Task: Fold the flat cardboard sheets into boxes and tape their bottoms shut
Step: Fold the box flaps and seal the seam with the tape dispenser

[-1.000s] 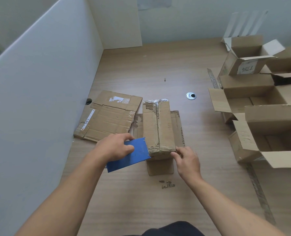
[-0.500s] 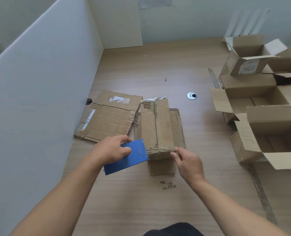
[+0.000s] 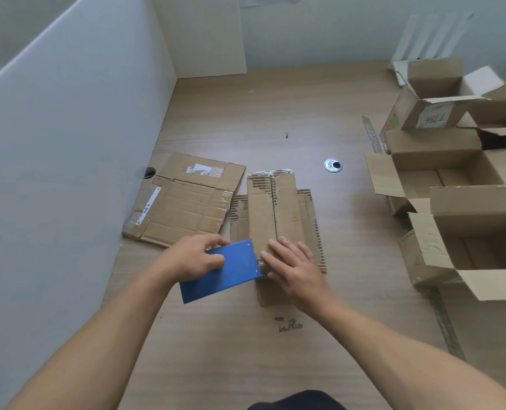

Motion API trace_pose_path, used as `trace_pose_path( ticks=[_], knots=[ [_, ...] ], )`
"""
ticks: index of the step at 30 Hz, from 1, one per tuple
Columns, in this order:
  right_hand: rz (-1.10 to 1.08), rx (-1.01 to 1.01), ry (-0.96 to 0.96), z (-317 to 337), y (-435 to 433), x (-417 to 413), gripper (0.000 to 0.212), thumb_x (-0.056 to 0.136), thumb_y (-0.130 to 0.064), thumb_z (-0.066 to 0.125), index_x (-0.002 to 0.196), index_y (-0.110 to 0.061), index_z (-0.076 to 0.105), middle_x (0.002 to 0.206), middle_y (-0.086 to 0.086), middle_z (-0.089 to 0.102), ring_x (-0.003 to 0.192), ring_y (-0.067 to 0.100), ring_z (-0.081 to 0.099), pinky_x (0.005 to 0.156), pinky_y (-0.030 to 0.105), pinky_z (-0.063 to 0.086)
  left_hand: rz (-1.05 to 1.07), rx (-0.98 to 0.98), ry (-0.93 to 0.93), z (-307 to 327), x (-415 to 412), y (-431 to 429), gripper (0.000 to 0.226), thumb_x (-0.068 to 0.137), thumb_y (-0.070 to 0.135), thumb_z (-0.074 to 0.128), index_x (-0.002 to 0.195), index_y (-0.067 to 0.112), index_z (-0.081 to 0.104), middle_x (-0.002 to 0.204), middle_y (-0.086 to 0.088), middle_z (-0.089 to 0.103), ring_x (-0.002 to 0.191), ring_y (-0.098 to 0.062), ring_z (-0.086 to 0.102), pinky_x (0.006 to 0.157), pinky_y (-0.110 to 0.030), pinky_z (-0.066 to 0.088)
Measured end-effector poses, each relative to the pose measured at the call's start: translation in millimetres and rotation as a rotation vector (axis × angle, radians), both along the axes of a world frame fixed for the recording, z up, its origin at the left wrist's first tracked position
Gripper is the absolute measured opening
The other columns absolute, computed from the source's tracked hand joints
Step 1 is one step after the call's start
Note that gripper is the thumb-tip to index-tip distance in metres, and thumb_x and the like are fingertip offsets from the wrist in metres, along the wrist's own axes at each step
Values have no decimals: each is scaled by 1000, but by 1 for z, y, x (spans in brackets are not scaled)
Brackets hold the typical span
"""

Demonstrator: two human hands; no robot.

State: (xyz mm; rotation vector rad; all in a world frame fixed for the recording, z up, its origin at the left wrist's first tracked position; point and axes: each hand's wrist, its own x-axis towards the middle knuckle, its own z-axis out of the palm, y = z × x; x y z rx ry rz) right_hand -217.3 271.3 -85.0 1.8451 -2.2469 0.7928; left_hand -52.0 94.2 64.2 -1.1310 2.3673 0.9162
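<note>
Here, my left hand (image 3: pixel 192 258) grips the blue tool (image 3: pixel 231 275) beside the folded box (image 3: pixel 275 208).
My right hand (image 3: pixel 296 269) presses flat, fingers straight, on its near end; on the table (image 3: pixel 275 99), 1 flat sheet (image 3: pixel 183 202) lies just left, open boxes (image 3: pixel 453 179) well apart at right.

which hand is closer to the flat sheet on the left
Left. The left hand, gripping the blue tool, is just off the near edge of the flat sheet; the right hand presses on the box, further right.
</note>
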Motion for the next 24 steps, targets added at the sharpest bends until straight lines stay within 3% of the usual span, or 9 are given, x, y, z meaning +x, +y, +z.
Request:
trace_pose_path(
  ticks=[2,6,10,18,21,24],
  knots=[
    [-15,-11,6,-3,2,0,38,93,-39,50,129,-29,57,139,2,57,133,22,46,111,39,25,13,32,26,-3,2,-2,41,83,33,58,122,45,60,115,11,59,98,-13,54,69,-26,40],
    [-68,-4,-51,3,-5,-1,36,93,-41,49,126,-37,61,131,-3,61,126,19,48,107,37,28,20,65,48,-3,7,-9,49,64,42,51,111,54,59,116,14,62,100,-11,56,77,-30,44],
    [-66,14,-27,0,-7,-4,36,94,-40,48,125,-40,64,127,-5,61,121,18,50,102,38,30,11,117,69,-1,12,-16,40,63,42,52,98,62,55,111,20,62,98,-6,57,80,-30,46],
    [-48,-5,57,-4,-8,-8,35,95,-35,51,128,-40,63,129,-3,62,121,19,52,100,38,32,-32,137,31,-1,23,-35,54,56,54,53,110,57,60,111,22,65,102,-8,60,94,-38,49],
    [-55,-10,50,0,-8,-6,35,96,-37,48,125,-40,65,128,-3,64,120,19,53,100,38,32,-16,153,4,1,34,-43,54,61,45,55,114,51,63,108,20,69,97,-4,62,90,-33,49],
    [-66,-15,52,1,-10,-4,36,95,-37,45,125,-39,66,128,-2,64,121,18,51,102,37,32,-12,171,-5,2,41,-48,57,56,50,55,113,52,63,106,22,69,93,3,62,82,-25,47]
  ],
)
